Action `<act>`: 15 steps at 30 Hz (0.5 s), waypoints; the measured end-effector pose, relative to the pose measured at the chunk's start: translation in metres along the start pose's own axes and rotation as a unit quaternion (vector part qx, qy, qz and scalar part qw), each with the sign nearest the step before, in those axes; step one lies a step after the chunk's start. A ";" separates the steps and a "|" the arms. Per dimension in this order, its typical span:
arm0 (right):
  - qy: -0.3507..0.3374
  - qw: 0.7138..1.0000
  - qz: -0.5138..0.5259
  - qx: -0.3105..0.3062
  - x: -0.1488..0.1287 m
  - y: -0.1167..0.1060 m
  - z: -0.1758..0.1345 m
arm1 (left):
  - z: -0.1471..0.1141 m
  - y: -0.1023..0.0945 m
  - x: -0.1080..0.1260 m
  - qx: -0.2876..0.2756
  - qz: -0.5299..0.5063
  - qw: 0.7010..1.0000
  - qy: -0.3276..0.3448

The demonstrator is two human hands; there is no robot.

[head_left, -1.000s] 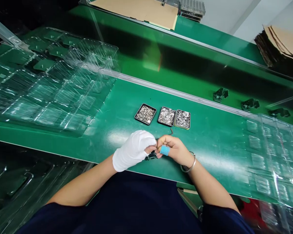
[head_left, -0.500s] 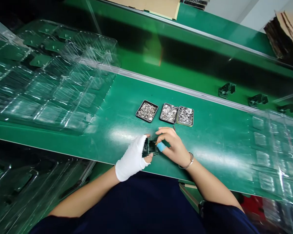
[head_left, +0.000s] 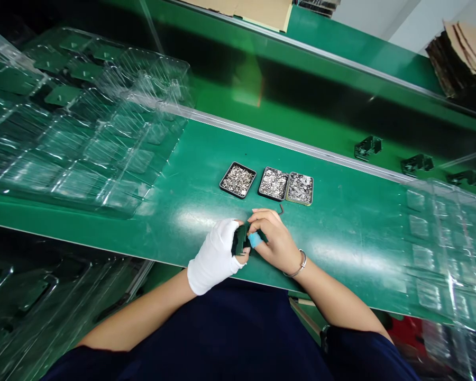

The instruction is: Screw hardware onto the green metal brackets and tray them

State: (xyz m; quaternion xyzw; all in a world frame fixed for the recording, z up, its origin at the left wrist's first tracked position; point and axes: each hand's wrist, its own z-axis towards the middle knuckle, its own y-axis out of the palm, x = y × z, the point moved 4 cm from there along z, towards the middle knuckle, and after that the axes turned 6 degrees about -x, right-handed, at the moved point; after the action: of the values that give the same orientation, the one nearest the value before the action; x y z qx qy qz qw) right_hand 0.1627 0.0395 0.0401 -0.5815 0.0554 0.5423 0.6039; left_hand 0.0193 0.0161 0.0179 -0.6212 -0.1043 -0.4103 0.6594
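My left hand [head_left: 216, 256], in a white glove with bare fingertips, is closed around a dark plastic part [head_left: 241, 241] near the front edge of the bench. The part looks like a small black housing, and much of it is hidden by my fingers. My right hand [head_left: 275, 241] has blue tape on its thumb and a metal bracelet at the wrist. Its thumb and index finger are pinched together at the part's right side; whatever is between them is too small to make out. A thin dark bent rod [head_left: 281, 209] lies just beyond my right fingers.
Beyond my hands are three small trays of shiny metal pieces: the left tray [head_left: 238, 180], middle tray [head_left: 273, 183] and right tray [head_left: 300, 188]. Clear plastic blister trays [head_left: 75, 148] are stacked left, with more blister trays [head_left: 432, 259] right. Several dark parts [head_left: 368, 147] sit behind the metal rail [head_left: 262, 138].
The dark part has turned in my left hand, showing a different side. My right hand has shifted slightly left, closer over the part, uncovering more of the bent rod.
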 end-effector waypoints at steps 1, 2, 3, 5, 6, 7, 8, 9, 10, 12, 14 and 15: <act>0.003 1.000 0.002 0.002 0.000 0.000 0.000 | 0.000 0.000 0.001 0.013 0.024 1.000 0.007; 0.004 1.000 0.003 0.002 0.000 0.001 0.000 | 0.000 -0.001 0.001 0.021 0.040 0.999 0.013; 0.004 1.000 0.004 0.001 0.001 0.001 0.000 | 0.000 -0.001 0.001 0.021 0.041 0.999 0.017; 0.006 1.000 0.003 -0.002 0.003 0.002 0.000 | 0.002 -0.002 0.000 -0.002 -0.002 1.000 0.014; 0.009 1.000 0.003 -0.004 0.004 0.002 0.001 | 0.003 -0.003 -0.001 -0.018 -0.032 0.999 0.012; 0.013 1.000 0.003 -0.005 0.005 0.003 0.001 | 0.004 -0.003 -0.001 -0.030 -0.055 0.998 0.010; 0.017 1.000 0.006 -0.007 0.007 0.003 0.001 | 0.006 -0.004 -0.001 -0.037 -0.067 0.997 0.009; 0.021 1.000 0.009 -0.006 0.007 0.003 0.001 | 0.007 -0.005 -0.001 -0.037 -0.066 0.997 0.009; 0.026 1.000 0.014 -0.004 0.008 0.002 0.001 | 0.009 -0.006 -0.001 -0.033 -0.059 0.998 0.012; 0.043 0.999 0.023 0.010 0.009 0.001 0.001 | 0.013 -0.007 -0.001 -0.018 -0.041 0.999 0.020; 0.062 0.997 0.029 0.026 0.008 0.000 0.000 | 0.017 -0.007 -0.001 0.000 -0.028 0.999 0.032; 0.069 0.997 0.030 0.031 0.007 0.000 0.000 | 0.020 -0.008 -0.002 0.005 -0.024 0.999 0.038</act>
State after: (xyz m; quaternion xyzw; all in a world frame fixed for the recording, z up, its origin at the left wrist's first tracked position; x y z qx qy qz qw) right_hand 0.1654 0.0436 0.0355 -0.5966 0.1309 0.5174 0.5994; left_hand 0.0204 0.0355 0.0263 -0.5993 -0.0961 -0.4490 0.6557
